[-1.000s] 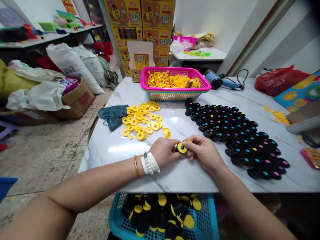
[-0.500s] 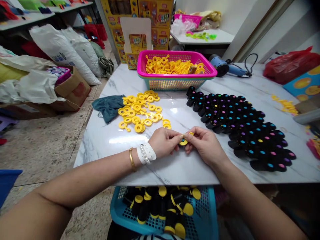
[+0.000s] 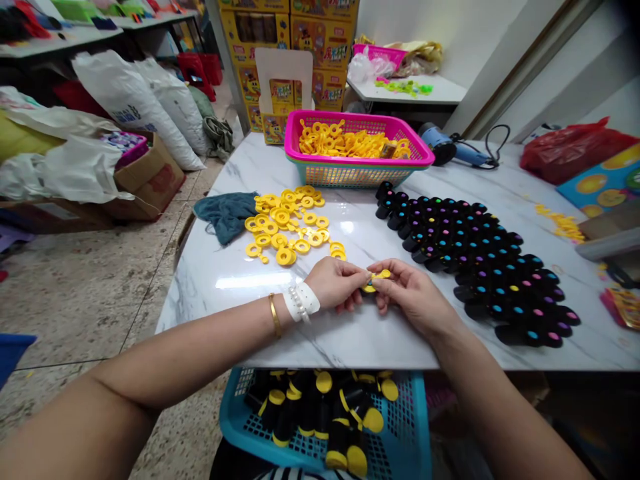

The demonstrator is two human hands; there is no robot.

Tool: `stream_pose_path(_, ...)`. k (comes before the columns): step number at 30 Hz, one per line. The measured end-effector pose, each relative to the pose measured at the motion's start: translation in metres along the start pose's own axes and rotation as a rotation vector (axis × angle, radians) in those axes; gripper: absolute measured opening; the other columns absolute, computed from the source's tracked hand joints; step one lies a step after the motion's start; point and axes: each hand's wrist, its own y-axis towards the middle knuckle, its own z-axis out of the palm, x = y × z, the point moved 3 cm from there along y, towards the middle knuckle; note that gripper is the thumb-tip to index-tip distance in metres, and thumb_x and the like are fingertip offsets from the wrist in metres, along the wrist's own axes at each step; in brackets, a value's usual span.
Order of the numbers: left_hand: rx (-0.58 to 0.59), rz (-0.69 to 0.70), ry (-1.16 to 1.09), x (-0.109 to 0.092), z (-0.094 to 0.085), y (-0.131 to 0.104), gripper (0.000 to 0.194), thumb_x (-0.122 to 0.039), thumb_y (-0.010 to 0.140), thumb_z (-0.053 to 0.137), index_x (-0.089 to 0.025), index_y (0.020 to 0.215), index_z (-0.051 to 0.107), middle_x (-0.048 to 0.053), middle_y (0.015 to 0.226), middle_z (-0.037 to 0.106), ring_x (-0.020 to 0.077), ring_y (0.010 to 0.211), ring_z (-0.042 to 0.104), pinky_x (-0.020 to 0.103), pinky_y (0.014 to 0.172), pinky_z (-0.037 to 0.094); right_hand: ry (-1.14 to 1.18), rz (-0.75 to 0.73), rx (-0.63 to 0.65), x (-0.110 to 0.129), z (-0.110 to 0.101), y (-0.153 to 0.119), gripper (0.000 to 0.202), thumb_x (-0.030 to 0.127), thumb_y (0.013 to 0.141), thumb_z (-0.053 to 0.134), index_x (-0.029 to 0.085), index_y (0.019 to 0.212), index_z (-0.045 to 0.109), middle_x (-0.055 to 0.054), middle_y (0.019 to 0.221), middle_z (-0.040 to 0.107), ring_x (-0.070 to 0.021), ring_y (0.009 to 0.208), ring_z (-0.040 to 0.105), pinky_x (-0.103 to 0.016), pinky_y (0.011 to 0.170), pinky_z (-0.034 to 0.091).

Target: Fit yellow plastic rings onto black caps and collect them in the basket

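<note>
Over the near part of the marble-patterned table, my left hand (image 3: 334, 283) and my right hand (image 3: 413, 293) meet, closed by their fingertips on one small yellow ring piece with a tab (image 3: 371, 289). Something dark shows in the ring's middle, mostly hidden by the fingers. Loose yellow ring pieces (image 3: 285, 217) of the same look lie in a scattered pile beyond my left hand. To the right of my right hand stand many black cups (image 3: 465, 243) in close rows, topped with small coloured dots.
Behind the pile is a pink basket (image 3: 360, 119) full of yellow pieces. A dark teal cloth (image 3: 225, 215) lies at left, a blue heat-gun-like tool (image 3: 465, 150) at the back. Below the table edge, a blue basket (image 3: 425, 427) holds black cylinders with yellow ends.
The view has shifted slightly. The yellow piece has turned in my fingers, so its tab now shows more toward the right hand. Both hands keep hold of it.
</note>
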Motion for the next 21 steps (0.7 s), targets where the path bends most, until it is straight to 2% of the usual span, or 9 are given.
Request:
stream_pose_path(3, -0.031, -0.023, -0.01, -0.001, 0.0, 0.007, 0.022, -0.029, 0.09, 0.049, -0.014, 0.077, 0.059, -0.004, 0.048, 0.055, 0.0061, 0.033, 0.045, 0.015, 0.033, 0.032, -0.069, 0.016, 0.028, 0.003, 0.004, 0.001, 0.038, 0.039, 0.077, 0.073, 0.017, 0.102, 0.054, 0.004, 0.063, 0.06, -0.0094, 0.048, 0.054, -0.022, 0.047, 0.046)
stream_pose_path(7, -0.07, 0.0, 0.108, 0.003, 0.0, 0.009, 0.021, -0.03, 0.088, 0.048, -0.016, 0.076, 0.059, -0.005, 0.046, 0.053, 0.008, 0.034, 0.045, 0.017, 0.036, 0.032, -0.101, -0.006, 0.01, 0.003, 0.005, 0.001, 0.038, 0.041, 0.077, 0.071, 0.018, 0.1, 0.051, 0.006, 0.061, 0.057, -0.0093, 0.048, 0.053, -0.022, 0.047, 0.044)
stream_pose_path(10, -0.128, 0.185, 0.266, 0.004, -0.002, 0.0, 0.026, -0.037, 0.089, 0.047, -0.017, 0.092, 0.064, -0.003, 0.054, 0.058, 0.0095, 0.043, 0.052, 0.02, 0.044, 0.039, -0.075, -0.023, -0.031, -0.001, 0.002, 0.0, 0.04, 0.04, 0.074, 0.075, 0.018, 0.098, 0.052, 0.007, 0.061, 0.056, -0.008, 0.047, 0.052, -0.02, 0.046, 0.042)
stream_pose_path(13, -0.155, 0.382, 0.415, 0.006, 0.0, -0.009, 0.037, -0.035, 0.082, 0.059, -0.017, 0.115, 0.058, -0.004, 0.06, 0.059, 0.0106, 0.052, 0.055, 0.021, 0.053, 0.042, -0.034, -0.035, -0.075, -0.005, -0.003, 0.001, 0.04, 0.036, 0.07, 0.079, 0.017, 0.096, 0.055, 0.007, 0.061, 0.057, -0.0058, 0.044, 0.05, -0.017, 0.042, 0.037)
stream_pose_path(15, -0.148, 0.473, 0.497, 0.006, 0.003, -0.013, 0.041, -0.032, 0.078, 0.066, -0.016, 0.114, 0.058, -0.003, 0.063, 0.06, 0.0109, 0.056, 0.055, 0.022, 0.056, 0.043, 0.036, -0.034, -0.09, -0.006, -0.006, 0.002, 0.037, 0.035, 0.07, 0.08, 0.017, 0.094, 0.057, 0.007, 0.061, 0.057, -0.0055, 0.043, 0.049, -0.017, 0.04, 0.036)
stream_pose_path(18, -0.201, 0.611, 0.612, 0.005, 0.005, -0.014, 0.031, -0.036, 0.082, 0.064, -0.016, 0.106, 0.064, 0.0, 0.071, 0.062, 0.0113, 0.061, 0.054, 0.024, 0.062, 0.043, 0.199, -0.01, -0.101, -0.005, -0.01, 0.003, 0.029, 0.036, 0.073, 0.076, 0.015, 0.088, 0.063, 0.002, 0.064, 0.059, -0.0078, 0.047, 0.054, -0.018, 0.041, 0.039)
stream_pose_path(21, -0.275, 0.66, 0.71, 0.006, 0.003, -0.01, 0.029, -0.039, 0.084, 0.061, -0.015, 0.098, 0.068, 0.002, 0.072, 0.059, 0.0128, 0.063, 0.051, 0.026, 0.063, 0.042, 0.305, 0.012, -0.09, -0.003, -0.014, 0.002, 0.024, 0.035, 0.075, 0.072, 0.012, 0.082, 0.071, -0.003, 0.064, 0.062, -0.0107, 0.055, 0.058, -0.019, 0.043, 0.044)
